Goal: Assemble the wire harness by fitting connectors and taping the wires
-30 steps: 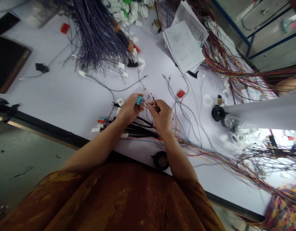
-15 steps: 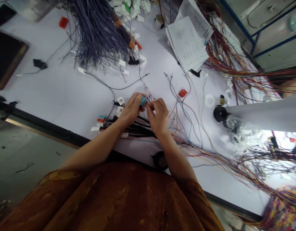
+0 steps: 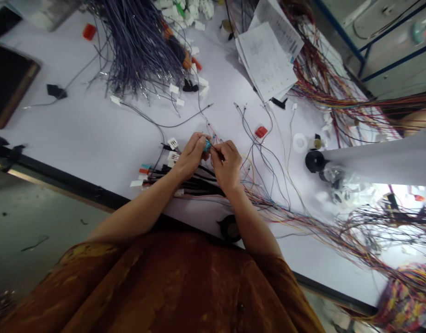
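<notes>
Between the thumb and fingers of my left hand (image 3: 191, 155) is a small blue connector (image 3: 207, 146). My right hand (image 3: 228, 164) pinches a thin dark wire (image 3: 216, 151) close to the connector's right side; whether the wire's tip is inside it I cannot tell. Several loose wire ends with terminals lie just beyond my fingertips. Beneath my wrists runs a bundle of black-sleeved cables (image 3: 195, 181). White connectors (image 3: 173, 144) sit to the left of my left hand.
A heap of purple wires (image 3: 136, 51) lies at the back left, near white connectors. Papers (image 3: 266, 60) and red-yellow wire bundles occupy the back right. A red connector (image 3: 261, 132) rests right of my hands. A black tape roll (image 3: 230, 228) is at the front edge, a white column (image 3: 375, 159) at right.
My hands keep nearly the same place and hold. The blue connector looks slightly turned in my left fingers. The whole view has shifted a little.
</notes>
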Demonstrator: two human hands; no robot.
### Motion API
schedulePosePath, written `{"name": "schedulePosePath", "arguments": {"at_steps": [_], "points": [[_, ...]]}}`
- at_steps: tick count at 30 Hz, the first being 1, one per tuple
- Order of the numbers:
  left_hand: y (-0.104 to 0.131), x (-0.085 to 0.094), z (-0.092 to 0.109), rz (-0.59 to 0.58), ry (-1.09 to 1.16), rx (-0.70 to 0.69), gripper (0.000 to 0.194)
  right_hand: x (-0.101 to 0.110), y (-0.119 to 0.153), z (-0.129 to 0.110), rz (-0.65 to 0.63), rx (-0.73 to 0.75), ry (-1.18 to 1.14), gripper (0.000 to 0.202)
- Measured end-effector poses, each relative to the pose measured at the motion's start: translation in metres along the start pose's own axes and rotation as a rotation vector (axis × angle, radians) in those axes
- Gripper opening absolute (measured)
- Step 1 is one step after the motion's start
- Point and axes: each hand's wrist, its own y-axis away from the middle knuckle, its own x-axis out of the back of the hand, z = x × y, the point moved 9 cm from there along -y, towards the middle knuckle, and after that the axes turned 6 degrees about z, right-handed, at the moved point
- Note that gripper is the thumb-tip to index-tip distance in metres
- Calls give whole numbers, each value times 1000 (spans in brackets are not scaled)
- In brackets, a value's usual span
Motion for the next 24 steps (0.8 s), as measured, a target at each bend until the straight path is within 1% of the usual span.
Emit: {"name": "schedulePosePath", "arguments": {"at_steps": [4, 9, 12, 16, 21, 24], "points": [[2, -3, 0, -12, 33, 7, 19, 0, 1, 0, 14, -9, -40, 14], [2, -4, -2, -8, 97, 39, 20, 7, 2, -1, 51, 2, -14, 15], [2, -3, -5, -2, 77, 45, 22, 8, 3, -3, 78, 7, -33, 18], [2, -4, -5, -9, 77, 32, 25, 9, 1, 2, 71, -39, -62, 17], [-1, 0, -5, 28, 95, 81, 30, 39, -11, 16, 165, -197, -231, 13], [-2, 1, -6, 46, 120, 98, 29, 47, -13, 15, 134, -250, -298, 15]]}}
